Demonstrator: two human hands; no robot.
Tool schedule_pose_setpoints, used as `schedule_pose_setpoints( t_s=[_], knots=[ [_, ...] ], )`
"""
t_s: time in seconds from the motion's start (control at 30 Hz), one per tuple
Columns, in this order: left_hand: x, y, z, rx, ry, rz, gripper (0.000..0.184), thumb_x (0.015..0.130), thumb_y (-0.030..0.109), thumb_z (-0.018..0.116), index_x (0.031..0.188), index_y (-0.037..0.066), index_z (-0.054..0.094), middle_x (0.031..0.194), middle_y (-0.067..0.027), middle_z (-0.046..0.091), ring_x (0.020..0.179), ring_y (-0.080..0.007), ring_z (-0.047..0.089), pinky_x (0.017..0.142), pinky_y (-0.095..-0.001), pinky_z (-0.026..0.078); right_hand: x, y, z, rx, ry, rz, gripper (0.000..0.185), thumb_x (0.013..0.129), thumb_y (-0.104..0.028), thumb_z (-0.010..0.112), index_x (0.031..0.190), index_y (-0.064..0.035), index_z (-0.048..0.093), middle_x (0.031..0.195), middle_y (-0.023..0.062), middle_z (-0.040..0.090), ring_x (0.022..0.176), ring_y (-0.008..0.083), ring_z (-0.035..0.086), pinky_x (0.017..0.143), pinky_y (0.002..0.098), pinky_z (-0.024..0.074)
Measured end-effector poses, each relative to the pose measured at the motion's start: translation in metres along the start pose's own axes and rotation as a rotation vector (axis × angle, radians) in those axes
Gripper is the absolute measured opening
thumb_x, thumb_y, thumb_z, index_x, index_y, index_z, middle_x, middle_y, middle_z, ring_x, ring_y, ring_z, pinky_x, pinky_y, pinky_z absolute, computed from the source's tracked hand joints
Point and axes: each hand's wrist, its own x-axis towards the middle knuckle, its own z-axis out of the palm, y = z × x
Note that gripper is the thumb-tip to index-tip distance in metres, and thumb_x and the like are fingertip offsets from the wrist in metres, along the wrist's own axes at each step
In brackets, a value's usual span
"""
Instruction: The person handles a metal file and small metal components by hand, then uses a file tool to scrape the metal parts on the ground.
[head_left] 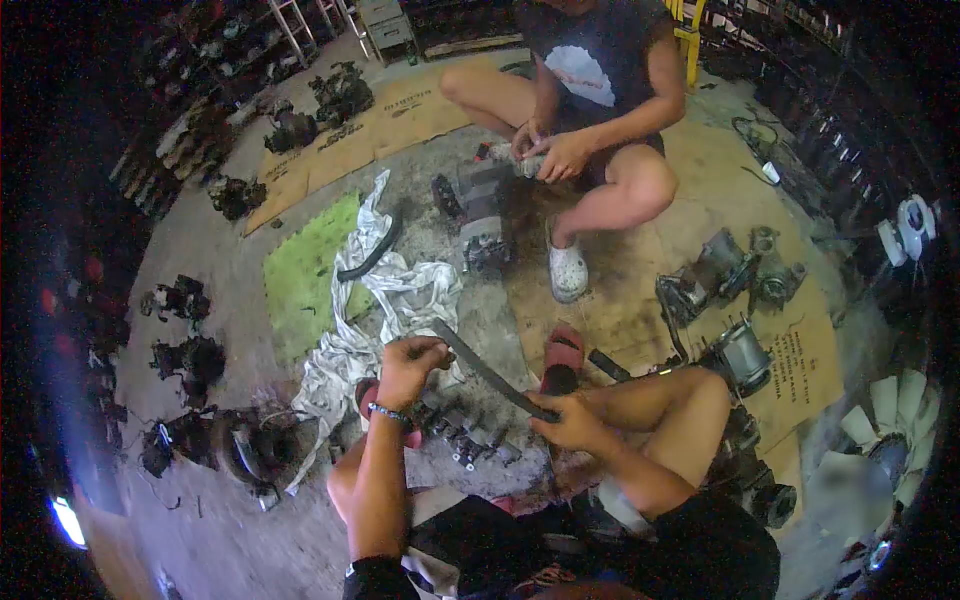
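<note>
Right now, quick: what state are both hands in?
Left hand: fingers curled beside the far end of the strip; whether it grips it cannot be told.
Right hand: closed, holding the strip's near end.

Grey concrete floor (230,530), with flattened cardboard (710,200) spread across the right and far left. At the far side stand a drawer cabinet (388,30), a metal ladder (291,27) and a yellow frame (692,45). A white light (68,522) glares near left; the edges are dark.

The left hand (412,362) is up with its fingers curled. The right hand (572,422) is lower, gripping tight.
</note>
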Motion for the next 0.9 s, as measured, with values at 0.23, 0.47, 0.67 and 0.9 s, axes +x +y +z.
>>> schedule_pose_setpoints(
  t_s=[0.23,0.47,0.67,0.9],
  knots=[
    [0.001,0.001,0.005,0.126,-0.046,0.013,0.030,0.082,0.024,0.068,0.086,-0.005,0.068,0.075,-0.0089,0.068,0.067,-0.0121,0.062,0.064,-0.0252,0.049,0.000,0.001,0.002,-0.035,0.082,-0.050,0.050,0.075,-0.029,0.065,0.121,-0.0107,0.057,0.095,0.0197,0.065,0.085,0.0284,0.066,0.076,0.0355,0.0503],
    [0.002,-0.010,0.004,0.075,-0.104,-0.034,0.023,0.080,0.017,0.064,0.084,-0.005,0.067,0.075,-0.0097,0.068,0.068,-0.0142,0.063,0.065,-0.0261,0.049,0.000,-0.002,0.001,-0.118,0.132,-0.138,0.049,0.075,-0.028,0.065,0.120,-0.0106,0.057,0.097,0.0183,0.065,0.086,0.0308,0.065,0.077,0.0368,0.0506],
    [0.003,-0.014,0.004,0.065,-0.097,-0.010,0.020,0.078,0.013,0.061,0.084,-0.005,0.068,0.075,-0.0099,0.068,0.068,-0.0141,0.063,0.064,-0.0255,0.049,-0.003,-0.018,-0.007,-0.195,0.036,-0.022,0.048,0.076,-0.029,0.064,0.121,-0.0151,0.057,0.099,0.0165,0.065,0.088,0.0309,0.064,0.078,0.0376,0.0503],
    [0.001,-0.013,0.005,0.191,-0.032,0.046,0.019,0.076,0.010,0.060,0.082,-0.007,0.067,0.072,-0.0106,0.068,0.065,-0.0139,0.063,0.062,-0.0262,0.050,-0.003,-0.022,-0.009,-0.010,-0.016,-0.056,0.046,0.078,-0.027,0.063,0.121,-0.0125,0.056,0.106,0.0172,0.063,0.096,0.0290,0.063,0.082,0.0358,0.0491]
  ],
)
